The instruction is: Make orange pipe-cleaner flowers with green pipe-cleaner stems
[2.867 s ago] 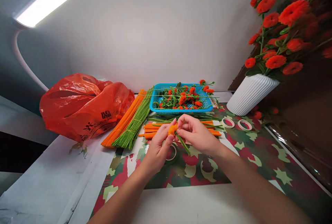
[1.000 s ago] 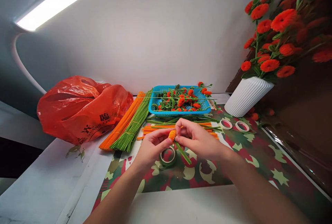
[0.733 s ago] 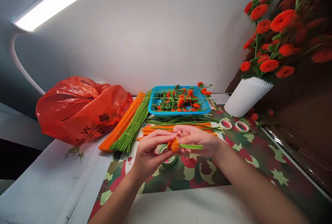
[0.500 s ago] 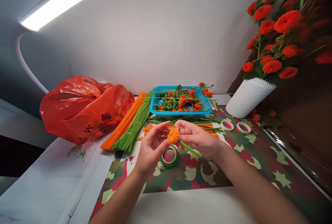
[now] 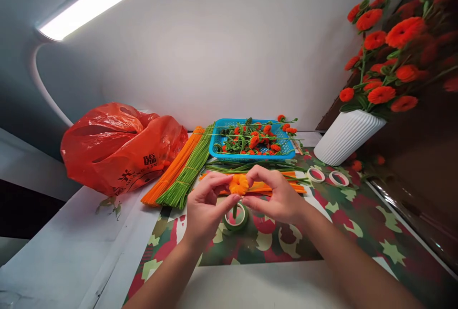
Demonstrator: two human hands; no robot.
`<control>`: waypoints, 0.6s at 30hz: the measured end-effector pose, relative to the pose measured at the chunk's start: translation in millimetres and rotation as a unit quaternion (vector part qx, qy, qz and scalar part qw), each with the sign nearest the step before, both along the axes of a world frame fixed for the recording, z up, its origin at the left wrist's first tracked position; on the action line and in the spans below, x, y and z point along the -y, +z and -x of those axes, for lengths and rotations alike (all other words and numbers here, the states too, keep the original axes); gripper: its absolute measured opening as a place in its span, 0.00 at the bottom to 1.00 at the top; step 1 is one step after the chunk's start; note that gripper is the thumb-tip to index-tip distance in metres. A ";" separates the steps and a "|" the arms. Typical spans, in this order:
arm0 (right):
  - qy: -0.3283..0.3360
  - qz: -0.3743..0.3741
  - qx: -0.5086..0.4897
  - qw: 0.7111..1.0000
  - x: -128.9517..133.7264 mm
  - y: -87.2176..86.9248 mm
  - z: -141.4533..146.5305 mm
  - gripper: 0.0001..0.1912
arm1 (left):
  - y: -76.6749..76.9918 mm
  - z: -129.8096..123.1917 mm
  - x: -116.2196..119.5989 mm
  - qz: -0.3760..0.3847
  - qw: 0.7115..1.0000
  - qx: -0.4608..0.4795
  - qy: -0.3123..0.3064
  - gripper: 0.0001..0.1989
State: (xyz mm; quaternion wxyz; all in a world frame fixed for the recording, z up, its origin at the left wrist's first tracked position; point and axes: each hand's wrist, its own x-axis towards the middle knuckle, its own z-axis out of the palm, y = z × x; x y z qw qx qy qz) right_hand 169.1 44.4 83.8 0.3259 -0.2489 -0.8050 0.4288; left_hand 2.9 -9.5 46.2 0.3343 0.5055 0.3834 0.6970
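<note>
An orange pipe-cleaner flower (image 5: 238, 185) is held up between my two hands, its round face toward me. My left hand (image 5: 207, 200) pinches its left side with thumb and fingers. On the right side, the thumb and fingers of my right hand (image 5: 277, 195) press its petals. The flower's green stem (image 5: 234, 211) points down, mostly hidden. Below it, on the camouflage-patterned mat (image 5: 265, 247), lies a roll of green tape (image 5: 239, 225). Loose orange pipe cleaners (image 5: 293, 187) lie just behind my hands.
Behind stands a blue basket (image 5: 250, 157) of small orange-red flowers. Bundles of orange (image 5: 175, 168) and green pipe cleaners (image 5: 188, 170) lie left, beside a red plastic bag (image 5: 118, 146). At right are two tape rolls (image 5: 316, 175) and a white vase (image 5: 348, 137) of flowers. A lamp (image 5: 107, 1) hangs above.
The flower has turned so its face is toward me, and its stem has swung from pointing right to pointing down. My right hand has shifted its fingers to the flower's right edge.
</note>
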 end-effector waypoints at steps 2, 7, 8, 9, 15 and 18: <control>-0.015 -0.017 -0.006 1.000 1.0 4.9 -2.7 0.13 | 0.7 0.6 1.2 -0.028 0.999 -0.015 0.003 0.15; -0.042 -0.090 -0.067 0.993 2.0 10.6 -4.3 0.12 | 3.4 0.0 5.3 -0.042 0.998 -0.037 0.007 0.15; -0.039 -0.099 -0.071 0.992 1.2 10.4 -3.9 0.12 | 3.4 -0.1 5.4 -0.033 0.999 -0.030 0.005 0.14; -0.038 -0.103 -0.074 0.991 -0.1 9.9 -3.3 0.11 | 3.0 -0.1 5.0 -0.019 1.000 -0.019 0.001 0.12; -0.078 -0.021 -0.087 0.993 -4.6 1.8 5.8 0.04 | -3.2 -0.9 -0.3 0.143 0.985 0.092 0.014 0.10; -0.123 0.100 -0.101 0.982 -1.0 -4.4 13.2 0.07 | -3.9 -2.2 -1.0 0.175 0.980 0.095 0.028 0.10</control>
